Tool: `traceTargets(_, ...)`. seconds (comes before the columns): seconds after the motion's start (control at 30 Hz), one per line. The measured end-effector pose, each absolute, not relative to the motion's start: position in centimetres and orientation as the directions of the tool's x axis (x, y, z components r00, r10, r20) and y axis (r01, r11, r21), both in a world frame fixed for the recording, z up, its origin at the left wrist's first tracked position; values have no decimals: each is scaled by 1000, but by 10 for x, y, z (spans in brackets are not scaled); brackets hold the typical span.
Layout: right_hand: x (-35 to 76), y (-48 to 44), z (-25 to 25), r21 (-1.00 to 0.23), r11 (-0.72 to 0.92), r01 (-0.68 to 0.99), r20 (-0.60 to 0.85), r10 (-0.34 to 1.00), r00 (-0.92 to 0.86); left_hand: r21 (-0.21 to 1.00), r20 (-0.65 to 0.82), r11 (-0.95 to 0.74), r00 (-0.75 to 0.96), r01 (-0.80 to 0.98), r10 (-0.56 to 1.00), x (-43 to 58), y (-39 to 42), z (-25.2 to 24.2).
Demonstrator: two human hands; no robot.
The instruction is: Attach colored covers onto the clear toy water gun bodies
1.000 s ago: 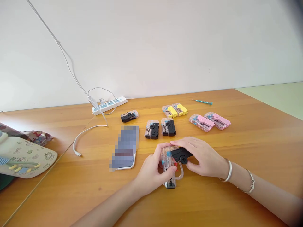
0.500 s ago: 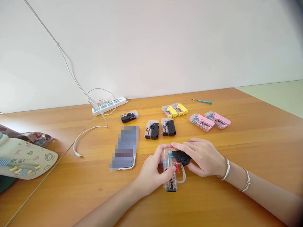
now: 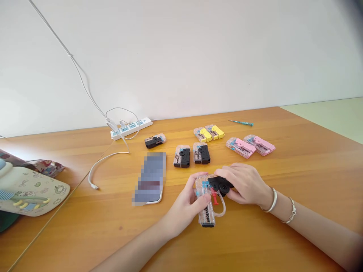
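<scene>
A folding toy water gun (image 3: pixel 208 217) with a clear body, a red trigger and a black hinged part is held between my hands, low over the table. My left hand (image 3: pixel 185 207) is closed around the clear body, its thumb pressing the near face. On the other side, my right hand (image 3: pixel 245 185) pinches the black part, which sticks out sideways from the body. A clear loop of guard hangs beside the trigger. Beyond my hands lie two folded black water guns (image 3: pixel 185 156), and a similar black one (image 3: pixel 155 141) rests farther left.
Yellow water guns (image 3: pixel 208 134) and pink water guns (image 3: pixel 249 146) lie behind, with a teal screwdriver (image 3: pixel 242 122) near the wall. A phone (image 3: pixel 150 181) sits left of my hands. Farther left are a power strip (image 3: pixel 132 128), a white cable (image 3: pixel 106 155) and a patterned bottle (image 3: pixel 36 190).
The black part has swung a little farther out from the clear body, and my right hand has shifted slightly right with it. More of the red trigger and guard shows.
</scene>
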State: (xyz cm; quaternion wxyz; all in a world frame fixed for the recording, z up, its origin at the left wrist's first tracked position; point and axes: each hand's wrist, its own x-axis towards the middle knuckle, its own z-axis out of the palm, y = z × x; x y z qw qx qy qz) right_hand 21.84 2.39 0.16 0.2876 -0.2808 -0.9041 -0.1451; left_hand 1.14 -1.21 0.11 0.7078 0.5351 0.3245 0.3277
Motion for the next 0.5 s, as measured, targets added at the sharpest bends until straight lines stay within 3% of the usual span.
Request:
traceTargets(0.17,219,23,6,186,798,573,586,378,-716,969,-140,232,587,-84,797,10,-10,5)
traceTargets(0.37,213,14,10,-68,812,579,523,524,-673,983,-111,176,592,-54,798,7,-8,4)
traceTargets(0.5,212,11,13,-99,812,575,480,545,-688,989,-88,142,579,-48,811,8,-10,2)
